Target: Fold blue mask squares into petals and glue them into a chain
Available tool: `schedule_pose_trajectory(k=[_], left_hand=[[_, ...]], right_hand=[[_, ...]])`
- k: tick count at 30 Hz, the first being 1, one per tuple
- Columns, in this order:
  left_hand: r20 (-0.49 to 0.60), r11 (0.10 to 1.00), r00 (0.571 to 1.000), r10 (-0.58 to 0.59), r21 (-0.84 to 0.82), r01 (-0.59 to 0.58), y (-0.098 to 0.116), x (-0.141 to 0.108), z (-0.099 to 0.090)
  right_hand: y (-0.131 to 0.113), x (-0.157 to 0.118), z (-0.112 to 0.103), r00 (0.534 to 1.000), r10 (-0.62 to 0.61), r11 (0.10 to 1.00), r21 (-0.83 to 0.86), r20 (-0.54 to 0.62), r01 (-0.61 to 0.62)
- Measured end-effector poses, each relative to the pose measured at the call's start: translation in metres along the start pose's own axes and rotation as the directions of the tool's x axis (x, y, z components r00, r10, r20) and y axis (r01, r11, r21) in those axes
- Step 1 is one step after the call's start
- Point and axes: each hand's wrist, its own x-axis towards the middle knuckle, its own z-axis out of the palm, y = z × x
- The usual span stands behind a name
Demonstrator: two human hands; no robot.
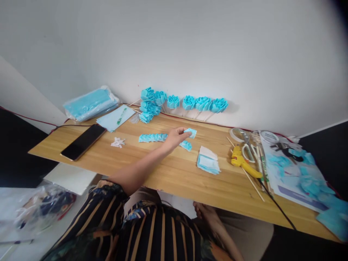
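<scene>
no lettering legible, green print (121, 116) on the pale blue packet (111, 120) too small to read

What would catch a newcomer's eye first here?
Probably the bright blue flowers lined along the back of the wooden table. Next, the yellow glue gun on its right side, and the left hand pinching a small blue piece near the middle.
</scene>
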Motion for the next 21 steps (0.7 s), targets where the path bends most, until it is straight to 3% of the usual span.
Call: schedule_pose_trajectory(k=[4, 9, 12, 15, 18, 20, 21], left_hand=[[0.004, 1.000, 1.000, -0.005, 0.014, 0.005, -0.004, 0.002, -0.002], [0.007, 1.000, 1.000, 0.008, 0.023, -0.008, -0.007, 0.003, -0.002], [0.012, 1.000, 1.000, 0.003, 0.031, -0.004, -0.009, 0.003, -0.002], [0.007, 0.999, 1.000, -0.014, 0.042, 0.013, -0.010, 0.003, -0.001], [0.003, 0.998, 1.000, -0.024, 0.052, 0.024, -0.011, 0.003, -0.001], [-0.001, 0.998, 1.000, -0.030, 0.053, 0.030, -0.012, 0.003, -0.001], [-0.001, 0.998, 1.000, -0.028, 0.053, 0.028, -0.012, 0.003, 0.000]], right_hand=[[-0.008, -0.002, -0.004, 0.994, -0.103, 0.976, -0.188, 0.032, 0.107], [-0.021, -0.030, -0.020, 0.979, -0.122, 0.971, -0.186, 0.163, 0.152], [-0.048, -0.060, -0.038, 0.966, -0.068, 0.963, -0.237, 0.249, 0.129], [-0.090, -0.084, -0.061, 0.951, -0.123, 0.941, -0.272, 0.284, 0.203], [-0.137, -0.090, -0.084, 0.952, -0.271, 0.907, -0.294, 0.141, 0.301], [-0.171, -0.084, -0.093, 0.881, -0.472, 0.840, -0.310, -0.015, 0.445], [-0.190, -0.079, -0.094, 0.803, -0.588, 0.780, -0.331, -0.097, 0.532]])
